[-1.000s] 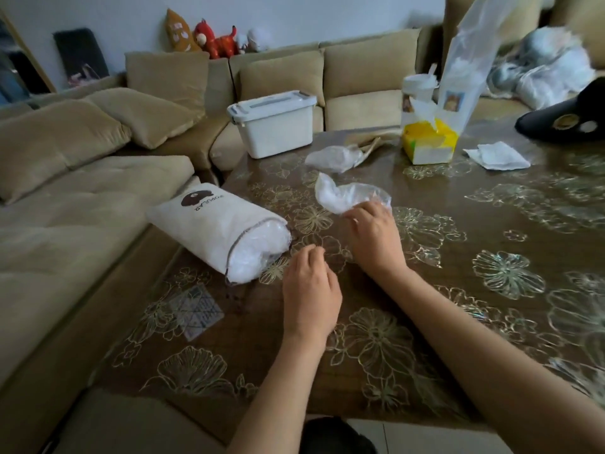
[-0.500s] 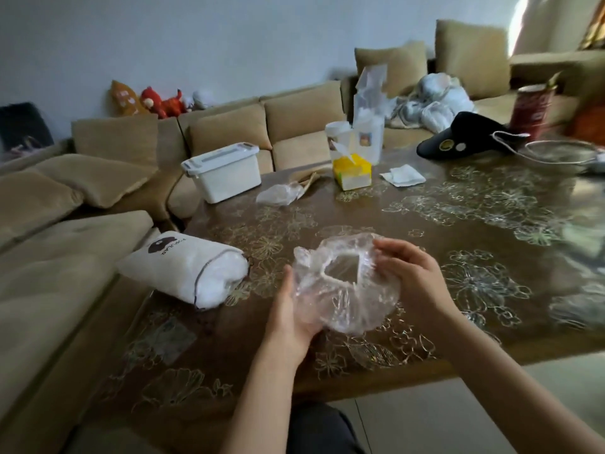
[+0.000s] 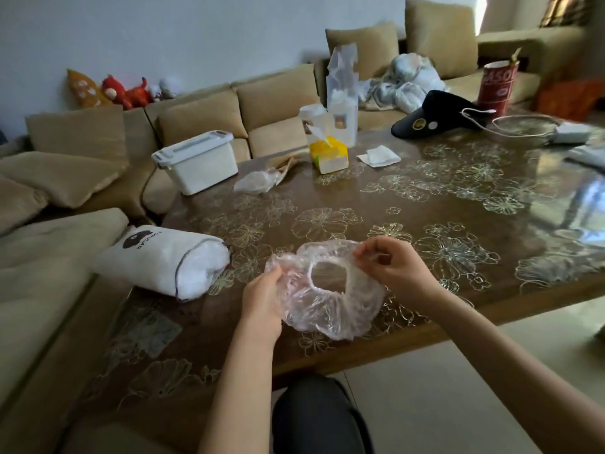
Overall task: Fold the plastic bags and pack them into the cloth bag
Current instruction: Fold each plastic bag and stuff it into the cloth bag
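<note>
Here clear crinkled plastic bag [image 3: 330,303], round elastic-edged opening, both hands gripping.

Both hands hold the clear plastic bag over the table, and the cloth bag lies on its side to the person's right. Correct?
Not quite. The head view shows the cloth bag on its side to the person's left, not right. The rest holds: the left hand and right hand both hold the clear plastic bag over the table.
</note>
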